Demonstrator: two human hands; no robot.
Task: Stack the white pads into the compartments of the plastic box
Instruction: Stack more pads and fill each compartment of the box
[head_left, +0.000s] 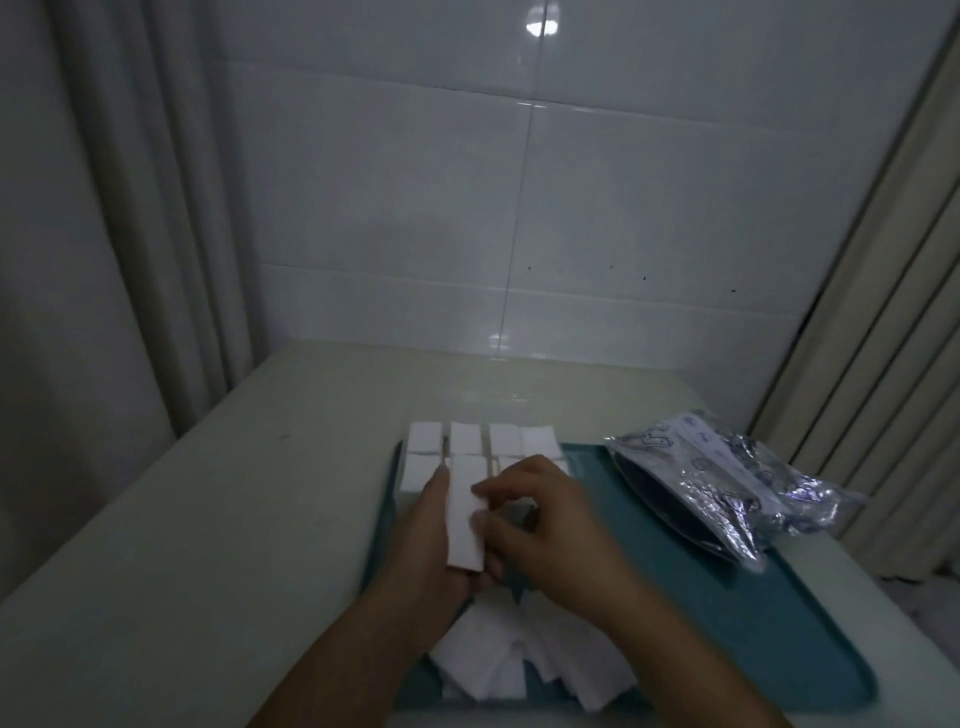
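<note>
**Mia:** What is the person holding?

**Ben:** A small stack of white pads (466, 512). It is lying along the left hand (434, 540), long way pointing away from the person, toward the far edge of the tray (727, 613). The left hand's fingers are looking mostly straight under and beside the stack, so it is carrying it.

**Mia:** And the other hand?

**Ben:** The right hand (545, 525) is touching the stack from the right side. Its fingertips (480, 491) are pinching the near top edge of the pads. The picture is blurry, so I am not sure how tight.

**Mia:** So the hands are together?

**Ben:** Yes, both are meeting at the stack, over the middle of the tray.

**Mia:** Where is the plastic box (485, 449)?

**Ben:** Just past the hands, by the far left corner of the tray. Its compartments are already looking full of white pads. The left hand is nearer to it, I think.

**Mia:** So which way is the stack going next?

**Ben:** Probably forward, straight along its long side, into the box.

**Mia:** Are more pads waiting?

**Ben:** Yes, a loose pile of pads (519, 660) is lying under the arms, by the tray's near edge. A shiny plastic bag (727, 488) is sitting at the tray's far right corner.
</note>
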